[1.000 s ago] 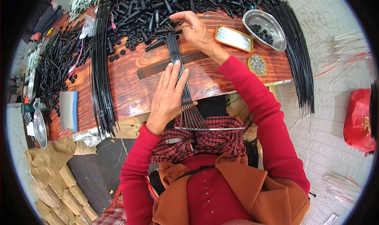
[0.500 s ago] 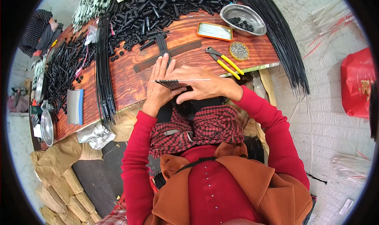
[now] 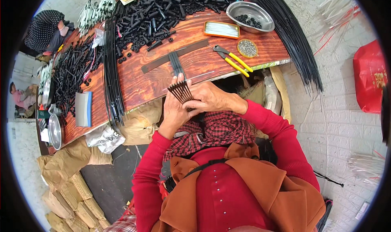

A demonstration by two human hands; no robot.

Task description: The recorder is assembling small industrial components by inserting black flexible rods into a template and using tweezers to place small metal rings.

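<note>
Looking down at the centre of the frame, I see both hands meeting just below the near edge of the wooden table (image 3: 195, 65). The left hand (image 3: 174, 109) stands palm-flat behind a small bundle of thin dark rods (image 3: 182, 91), its fingers pointing toward the top of the frame. The right hand (image 3: 208, 98) comes in from the right and closes over the lower end of the bundle, thumb and fingers pinching it against the left palm. The rods look black to dark brown, straight and slim, laid side by side in a flat, slightly fanned row whose tips rise above the fingers. Both hands are clasped on them, not loose.

Just above, on the table, a second flat group of black rods (image 3: 176, 64) lies across a dark strip (image 3: 175, 56). To the upper right lie yellow-handled pliers (image 3: 232, 61), a round tin of small parts (image 3: 247, 48) and a steel bowl (image 3: 249, 13).
</note>
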